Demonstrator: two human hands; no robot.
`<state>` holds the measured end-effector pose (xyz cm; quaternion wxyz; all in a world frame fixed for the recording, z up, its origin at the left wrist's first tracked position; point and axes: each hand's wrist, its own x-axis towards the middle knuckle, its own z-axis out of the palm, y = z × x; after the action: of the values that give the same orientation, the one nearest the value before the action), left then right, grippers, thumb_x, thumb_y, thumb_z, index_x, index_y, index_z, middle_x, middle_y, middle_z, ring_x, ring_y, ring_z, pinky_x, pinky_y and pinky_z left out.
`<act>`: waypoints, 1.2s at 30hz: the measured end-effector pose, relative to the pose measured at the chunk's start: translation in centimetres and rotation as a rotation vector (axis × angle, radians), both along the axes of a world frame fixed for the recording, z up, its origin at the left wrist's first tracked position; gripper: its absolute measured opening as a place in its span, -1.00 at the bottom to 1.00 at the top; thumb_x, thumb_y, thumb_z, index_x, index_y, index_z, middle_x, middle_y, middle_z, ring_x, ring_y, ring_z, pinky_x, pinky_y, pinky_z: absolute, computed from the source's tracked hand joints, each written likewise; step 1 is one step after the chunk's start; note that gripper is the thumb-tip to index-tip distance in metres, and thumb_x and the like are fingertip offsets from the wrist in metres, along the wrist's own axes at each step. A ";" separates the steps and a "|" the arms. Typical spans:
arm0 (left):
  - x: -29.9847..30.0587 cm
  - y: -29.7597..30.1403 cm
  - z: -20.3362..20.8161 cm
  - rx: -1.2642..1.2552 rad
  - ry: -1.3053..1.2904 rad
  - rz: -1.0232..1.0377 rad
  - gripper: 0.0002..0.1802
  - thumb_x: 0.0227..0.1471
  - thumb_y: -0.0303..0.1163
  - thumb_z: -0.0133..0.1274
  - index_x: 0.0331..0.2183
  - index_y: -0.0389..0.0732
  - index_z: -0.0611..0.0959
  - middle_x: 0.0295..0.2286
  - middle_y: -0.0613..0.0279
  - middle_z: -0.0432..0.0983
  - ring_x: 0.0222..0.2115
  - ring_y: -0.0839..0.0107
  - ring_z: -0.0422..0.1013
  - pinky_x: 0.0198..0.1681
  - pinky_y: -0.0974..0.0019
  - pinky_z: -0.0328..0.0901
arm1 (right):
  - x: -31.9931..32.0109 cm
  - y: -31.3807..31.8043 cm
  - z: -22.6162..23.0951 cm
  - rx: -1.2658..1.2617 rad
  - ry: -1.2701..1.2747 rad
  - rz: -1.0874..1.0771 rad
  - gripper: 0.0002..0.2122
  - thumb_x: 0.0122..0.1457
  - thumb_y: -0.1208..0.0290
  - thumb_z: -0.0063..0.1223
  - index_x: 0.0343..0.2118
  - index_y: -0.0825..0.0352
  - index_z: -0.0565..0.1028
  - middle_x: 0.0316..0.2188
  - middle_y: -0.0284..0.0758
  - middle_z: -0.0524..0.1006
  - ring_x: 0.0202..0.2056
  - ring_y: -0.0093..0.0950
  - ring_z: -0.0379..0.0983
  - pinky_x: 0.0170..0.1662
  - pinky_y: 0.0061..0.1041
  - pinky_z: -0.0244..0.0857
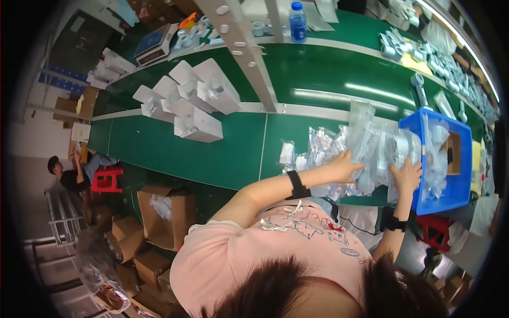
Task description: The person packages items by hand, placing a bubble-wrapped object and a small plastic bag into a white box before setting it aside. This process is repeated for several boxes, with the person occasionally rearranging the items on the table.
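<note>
Clear plastic bags with pale parts inside [379,146] lie heaped on the green bench, and both of my hands reach into them. My left hand [345,167] touches the heap's near left side with its fingers stretched out. On the near right side, my right hand [407,174] has its fingers spread against the bags. Neither hand is closed round a bag. Small clear packets with white and red contents [321,143] lie just left of my left hand. Beside my right hand stands a blue plastic bin [460,185], holding more clear bags. What the bagged parts are cannot be made out.
Several open white boxes [199,127] stand on the bench to the left. A metal upright [249,58] rises behind. A blue bottle [298,24], a scale [156,43] and grey handled parts [445,66] sit farther back. Cardboard boxes [164,217] and a seated person [77,172] are at left.
</note>
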<state>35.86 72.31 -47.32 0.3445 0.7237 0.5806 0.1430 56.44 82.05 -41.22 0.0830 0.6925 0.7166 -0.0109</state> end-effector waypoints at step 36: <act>-58.2 -12.8 11.6 0.373 0.244 0.737 -0.81 -0.31 -0.58 0.06 -0.46 -0.30 0.54 -0.50 -0.08 0.44 -0.42 0.00 0.37 -0.38 0.19 0.25 | -56.5 -2.1 1.8 -0.018 1.023 0.882 -0.71 -0.23 0.69 -0.02 -0.34 0.36 0.45 -0.38 -0.16 0.44 -0.29 -0.21 0.38 -0.24 -0.44 0.25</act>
<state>-22.35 59.54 -35.69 0.0622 0.5294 0.8010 0.2724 -0.07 79.99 -39.43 -0.2642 0.2421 0.8812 -0.3083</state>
